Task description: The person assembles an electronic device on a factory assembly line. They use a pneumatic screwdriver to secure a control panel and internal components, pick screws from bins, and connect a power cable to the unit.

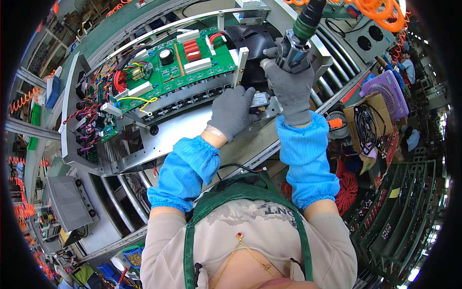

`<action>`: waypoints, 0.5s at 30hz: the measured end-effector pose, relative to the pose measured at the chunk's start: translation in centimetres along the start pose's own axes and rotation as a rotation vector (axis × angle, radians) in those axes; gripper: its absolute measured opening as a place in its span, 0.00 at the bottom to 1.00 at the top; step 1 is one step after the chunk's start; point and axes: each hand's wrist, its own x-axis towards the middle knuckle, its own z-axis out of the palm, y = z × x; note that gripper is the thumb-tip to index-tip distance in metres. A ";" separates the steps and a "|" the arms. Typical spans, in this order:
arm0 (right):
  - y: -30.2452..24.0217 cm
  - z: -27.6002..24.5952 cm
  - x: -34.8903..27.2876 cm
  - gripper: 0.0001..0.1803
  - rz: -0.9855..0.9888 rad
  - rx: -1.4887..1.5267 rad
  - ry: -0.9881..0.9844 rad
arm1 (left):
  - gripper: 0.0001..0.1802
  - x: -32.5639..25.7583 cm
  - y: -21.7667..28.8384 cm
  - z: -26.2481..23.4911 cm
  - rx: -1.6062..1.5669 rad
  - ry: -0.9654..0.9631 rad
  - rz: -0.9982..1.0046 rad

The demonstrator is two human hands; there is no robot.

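Grey-gloved right hand (290, 89) fists a driver (297, 41) (axis 1 o'clock), tip at 6 over small part (260, 100) that left hand (232, 111) pinches at its 3 o'clock, by board (168, 67).

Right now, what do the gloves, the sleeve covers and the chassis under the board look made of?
Gloves: grey knit fabric, matte, fine weave showing. Sleeve covers: thin blue woven cloth with gathered cuffs, probably synthetic. Chassis: bare sheet metal, dull silver sheen, folded edges.
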 end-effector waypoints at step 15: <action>0.2 -0.2 0.0 0.16 -0.014 -0.071 0.032 | 0.34 -0.8 -0.5 1.9 -0.121 0.144 -0.015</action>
